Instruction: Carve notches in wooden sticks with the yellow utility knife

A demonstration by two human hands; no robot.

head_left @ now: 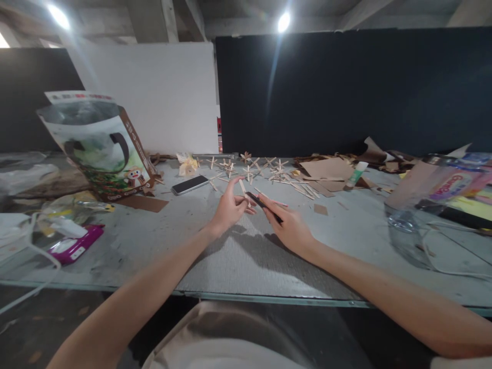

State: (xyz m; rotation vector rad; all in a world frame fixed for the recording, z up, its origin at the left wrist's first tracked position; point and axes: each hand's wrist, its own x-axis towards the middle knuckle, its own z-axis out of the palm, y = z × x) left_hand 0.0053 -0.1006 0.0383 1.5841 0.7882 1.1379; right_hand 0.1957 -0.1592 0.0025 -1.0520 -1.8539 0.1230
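The work looks partway along; across the far middle of the counter point(215, 261) lie many crossed sticks point(250, 174), several in pairs or small clusters, and these seem to be the part already done; whether they are glued or merely laid over one another, I cannot tell.

Among them and at their right edge are loose sticks point(303, 190), lying singly or loosely side by side; these look like the part not yet done, though how many there are is too fine to count.

One pale stick point(242, 186) is up in the left hand point(228, 209), pinched near its lower end by the fingers and tilted; the right hand point(294, 225) grips a slim dark tool point(265, 206), its tip close beside that stick; whether the two touch, I cannot tell; so this stick appears to be in the middle of being worked, and I see no cross made of it.

The phone point(190, 184) lies flat to the left of the sticks; the glue stick point(356, 174) leans to the right, by the cardboard point(326, 169), with neither hand on it; a small cardboard square point(320, 209) lies nearer, and the big bag point(102, 148) stands on the left.
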